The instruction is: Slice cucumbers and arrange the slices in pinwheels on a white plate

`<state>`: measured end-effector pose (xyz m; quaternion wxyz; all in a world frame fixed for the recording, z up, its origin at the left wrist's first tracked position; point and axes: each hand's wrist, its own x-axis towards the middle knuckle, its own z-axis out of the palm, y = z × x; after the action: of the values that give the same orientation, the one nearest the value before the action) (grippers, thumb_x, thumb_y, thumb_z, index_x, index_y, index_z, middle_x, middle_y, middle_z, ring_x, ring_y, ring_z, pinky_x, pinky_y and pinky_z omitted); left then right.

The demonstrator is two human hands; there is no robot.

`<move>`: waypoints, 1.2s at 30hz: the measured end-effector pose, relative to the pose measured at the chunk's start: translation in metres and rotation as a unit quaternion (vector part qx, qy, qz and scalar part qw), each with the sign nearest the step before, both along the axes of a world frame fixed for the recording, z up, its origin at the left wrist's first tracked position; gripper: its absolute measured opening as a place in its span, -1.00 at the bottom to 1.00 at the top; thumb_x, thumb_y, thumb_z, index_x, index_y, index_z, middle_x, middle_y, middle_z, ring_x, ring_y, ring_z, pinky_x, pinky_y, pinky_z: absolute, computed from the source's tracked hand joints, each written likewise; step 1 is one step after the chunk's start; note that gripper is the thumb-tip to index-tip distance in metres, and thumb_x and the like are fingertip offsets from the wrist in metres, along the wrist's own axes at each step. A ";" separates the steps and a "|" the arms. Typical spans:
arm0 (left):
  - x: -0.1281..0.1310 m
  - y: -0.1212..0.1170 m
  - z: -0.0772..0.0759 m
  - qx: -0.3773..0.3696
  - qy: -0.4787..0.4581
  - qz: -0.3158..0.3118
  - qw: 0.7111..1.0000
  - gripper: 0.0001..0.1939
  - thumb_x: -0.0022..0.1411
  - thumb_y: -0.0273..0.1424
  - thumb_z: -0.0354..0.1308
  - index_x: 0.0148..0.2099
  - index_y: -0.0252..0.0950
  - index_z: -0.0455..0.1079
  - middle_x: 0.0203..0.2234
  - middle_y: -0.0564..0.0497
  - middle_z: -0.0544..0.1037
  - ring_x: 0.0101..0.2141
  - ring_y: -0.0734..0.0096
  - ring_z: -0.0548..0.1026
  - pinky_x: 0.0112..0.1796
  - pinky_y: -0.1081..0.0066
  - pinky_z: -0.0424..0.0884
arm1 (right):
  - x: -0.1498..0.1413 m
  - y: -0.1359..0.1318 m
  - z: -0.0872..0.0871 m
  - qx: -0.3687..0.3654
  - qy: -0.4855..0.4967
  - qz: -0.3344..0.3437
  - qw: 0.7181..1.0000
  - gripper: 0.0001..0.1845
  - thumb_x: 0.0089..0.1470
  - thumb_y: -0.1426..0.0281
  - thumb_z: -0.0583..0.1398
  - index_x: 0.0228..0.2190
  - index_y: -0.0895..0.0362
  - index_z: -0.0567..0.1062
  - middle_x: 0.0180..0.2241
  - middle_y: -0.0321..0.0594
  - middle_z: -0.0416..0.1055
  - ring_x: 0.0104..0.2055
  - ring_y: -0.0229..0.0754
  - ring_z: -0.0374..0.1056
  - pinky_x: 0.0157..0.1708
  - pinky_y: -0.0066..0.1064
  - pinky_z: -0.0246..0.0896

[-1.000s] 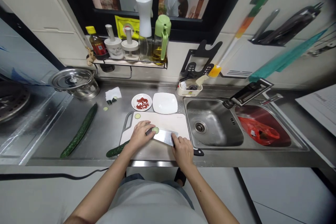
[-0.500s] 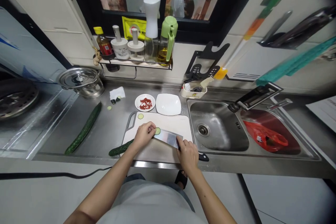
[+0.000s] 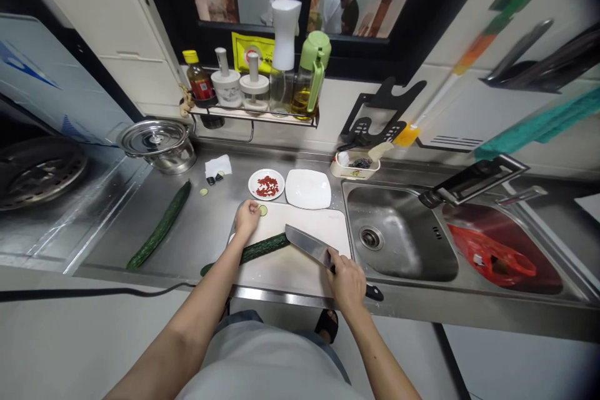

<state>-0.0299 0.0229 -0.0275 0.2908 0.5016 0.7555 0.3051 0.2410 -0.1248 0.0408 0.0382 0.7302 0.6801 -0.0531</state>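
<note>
My right hand [image 3: 347, 280] grips the kitchen knife [image 3: 307, 244] by its black handle. The blade's tip end rests at the cut end of a cucumber [image 3: 265, 248] lying on the white cutting board [image 3: 323, 228]. At the board's upper left, my left hand [image 3: 247, 220] has its fingertips pinched at the edge of a thin cucumber slice [image 3: 263, 210]. Part of the cucumber is covered by my left forearm. Just behind the board stand a plate of chopped red bits [image 3: 266, 184] and a white square plate [image 3: 308, 189].
A second cucumber [image 3: 159, 225] lies on the steel counter to the left, near a lidded pot [image 3: 159, 144]. White paper [image 3: 218, 165] and a stray slice [image 3: 203, 192] are close by. On the right is a sink [image 3: 403, 231]; a red bag [image 3: 492, 256] sits in its far basin.
My left hand has carried a cucumber slice from the knife blade to the board's upper left. My right hand still holds the knife, its blade now beside the cucumber's cut end.
</note>
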 end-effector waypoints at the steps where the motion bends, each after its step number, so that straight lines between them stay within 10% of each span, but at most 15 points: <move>1: 0.001 0.002 -0.001 0.001 0.008 -0.001 1.000 -0.80 0.07 -0.49 0.11 -0.20 -0.26 0.40 -0.39 0.04 0.56 -0.33 0.42 0.49 -0.26 0.46 0.32 | 0.000 0.000 0.000 -0.001 0.002 0.000 1.000 -0.55 0.12 0.40 0.13 0.07 0.04 0.39 -0.22 -0.18 0.50 -0.17 -0.13 0.36 -0.19 -0.37 0.04; 22: 0.001 -0.012 0.015 0.008 0.238 -0.166 0.957 -0.67 0.30 -0.21 -0.01 -0.06 -0.17 0.51 -0.20 -0.15 0.45 -0.09 0.12 0.33 -0.05 0.21 0.18 | 0.000 0.002 0.001 -0.024 0.016 -0.019 0.999 -0.56 0.14 0.39 0.11 0.07 0.04 0.40 -0.23 -0.18 0.51 -0.17 -0.13 0.37 -0.20 -0.39 0.07; 36: -0.008 -0.014 0.013 0.024 0.225 -0.152 0.962 -0.73 0.25 -0.29 0.08 -0.05 -0.15 0.49 -0.17 -0.06 0.49 -0.10 0.17 0.35 -0.08 0.26 0.20 | -0.001 0.003 0.005 -0.018 0.055 -0.037 0.998 -0.57 0.13 0.38 0.11 0.05 0.02 0.43 -0.19 -0.18 0.53 -0.17 -0.14 0.41 -0.22 -0.42 0.11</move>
<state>-0.0376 0.0088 -0.0147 0.1444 0.6726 0.7091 0.1545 0.2404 -0.1219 0.0453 0.0122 0.7503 0.6522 -0.1072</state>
